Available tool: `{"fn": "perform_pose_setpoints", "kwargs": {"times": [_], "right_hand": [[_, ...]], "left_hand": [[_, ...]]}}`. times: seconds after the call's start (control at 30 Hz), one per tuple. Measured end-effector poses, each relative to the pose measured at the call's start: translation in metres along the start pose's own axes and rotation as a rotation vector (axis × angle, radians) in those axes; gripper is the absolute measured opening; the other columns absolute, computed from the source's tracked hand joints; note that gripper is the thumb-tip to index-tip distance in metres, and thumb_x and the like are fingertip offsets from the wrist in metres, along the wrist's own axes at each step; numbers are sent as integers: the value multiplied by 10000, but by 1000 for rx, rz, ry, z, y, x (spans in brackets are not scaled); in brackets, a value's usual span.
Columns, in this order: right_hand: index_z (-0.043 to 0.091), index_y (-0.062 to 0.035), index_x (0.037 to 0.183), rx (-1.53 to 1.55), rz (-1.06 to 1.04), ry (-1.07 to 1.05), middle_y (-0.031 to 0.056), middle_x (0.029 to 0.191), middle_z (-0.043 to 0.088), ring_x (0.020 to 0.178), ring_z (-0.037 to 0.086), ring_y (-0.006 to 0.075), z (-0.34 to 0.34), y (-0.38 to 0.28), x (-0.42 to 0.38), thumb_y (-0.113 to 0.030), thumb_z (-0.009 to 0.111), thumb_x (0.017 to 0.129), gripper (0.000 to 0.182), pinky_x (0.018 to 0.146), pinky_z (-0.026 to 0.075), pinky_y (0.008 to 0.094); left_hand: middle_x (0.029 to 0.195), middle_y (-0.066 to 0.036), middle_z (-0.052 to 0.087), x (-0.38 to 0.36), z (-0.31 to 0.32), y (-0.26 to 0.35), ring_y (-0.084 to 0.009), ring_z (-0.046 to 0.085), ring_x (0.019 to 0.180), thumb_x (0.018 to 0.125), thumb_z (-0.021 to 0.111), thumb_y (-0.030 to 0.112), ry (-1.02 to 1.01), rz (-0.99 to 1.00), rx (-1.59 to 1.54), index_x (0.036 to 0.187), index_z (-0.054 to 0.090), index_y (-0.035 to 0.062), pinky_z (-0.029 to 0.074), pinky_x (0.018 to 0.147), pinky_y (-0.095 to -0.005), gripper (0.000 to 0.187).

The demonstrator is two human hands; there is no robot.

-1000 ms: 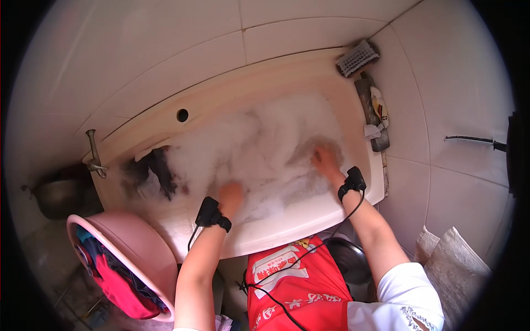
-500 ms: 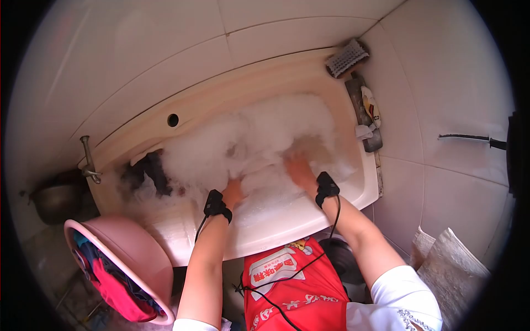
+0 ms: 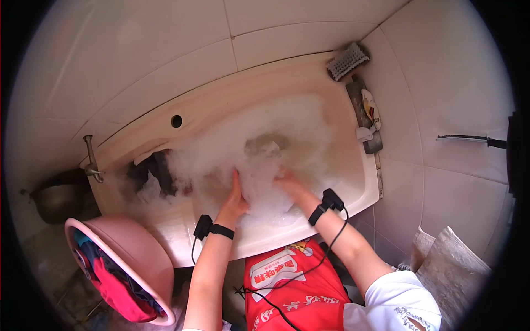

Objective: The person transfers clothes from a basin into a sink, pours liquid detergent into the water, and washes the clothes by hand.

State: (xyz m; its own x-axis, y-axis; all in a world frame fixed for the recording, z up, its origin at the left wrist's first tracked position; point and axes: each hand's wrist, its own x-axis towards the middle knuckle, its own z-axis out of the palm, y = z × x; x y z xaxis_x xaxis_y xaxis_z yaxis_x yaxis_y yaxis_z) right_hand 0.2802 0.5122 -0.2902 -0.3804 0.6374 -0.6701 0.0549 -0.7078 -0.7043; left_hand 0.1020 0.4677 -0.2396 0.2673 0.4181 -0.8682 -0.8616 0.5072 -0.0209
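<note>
White foamy heap, prob. wet cloth, mid-tub; left hand at its 8 o'clock, right hand at 4, suds hiding fingertips, grip can't tell. Likely soft, slick, waterlogged; best scooped from below.

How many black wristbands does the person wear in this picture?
2. One band is on the wrist of the left hand, the other band on the wrist of the right hand. I see no others.

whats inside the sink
In the sink: white foam, the left hand, the right hand and, at the left end, dark cloth. Foam hides anything beneath it, including whatever either hand may hold.
</note>
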Motion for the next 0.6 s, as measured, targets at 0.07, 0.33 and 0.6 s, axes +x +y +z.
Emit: {"fn": "perform_pose_setpoints", "kwargs": {"times": [0.07, 0.33, 0.6], "right_hand": [[559, 3, 1125, 125, 78, -262, 99, 1042, 618, 992, 564, 179, 38, -36, -37, -81, 676, 753, 399, 853, 466, 302], [601, 59, 967, -710, -469, 9, 185, 921, 639, 830, 615, 258, 104, -49, -62, -178, 705, 733, 349, 780, 481, 333], [609, -15, 970, -889, -501, 418, 202, 867, 617, 835, 572, 408, -7, -9, 31, -170, 649, 727, 291, 727, 456, 437]], "left_hand": [[1027, -79, 576, 43, -57, -8, -234, 553, 973, 895, 493, 304, -184, 384, 569, 1150, 517, 74, 454, 852, -398, 344], [979, -75, 592, -5, -52, -36, -203, 596, 793, 857, 528, 158, -270, 478, 17, 1059, 525, 44, 513, 684, -311, 232], [1019, -145, 577, -34, -9, -22, -187, 591, 768, 844, 551, 229, 363, 307, 594, 1144, 481, -42, 499, 631, -285, 410]]}}
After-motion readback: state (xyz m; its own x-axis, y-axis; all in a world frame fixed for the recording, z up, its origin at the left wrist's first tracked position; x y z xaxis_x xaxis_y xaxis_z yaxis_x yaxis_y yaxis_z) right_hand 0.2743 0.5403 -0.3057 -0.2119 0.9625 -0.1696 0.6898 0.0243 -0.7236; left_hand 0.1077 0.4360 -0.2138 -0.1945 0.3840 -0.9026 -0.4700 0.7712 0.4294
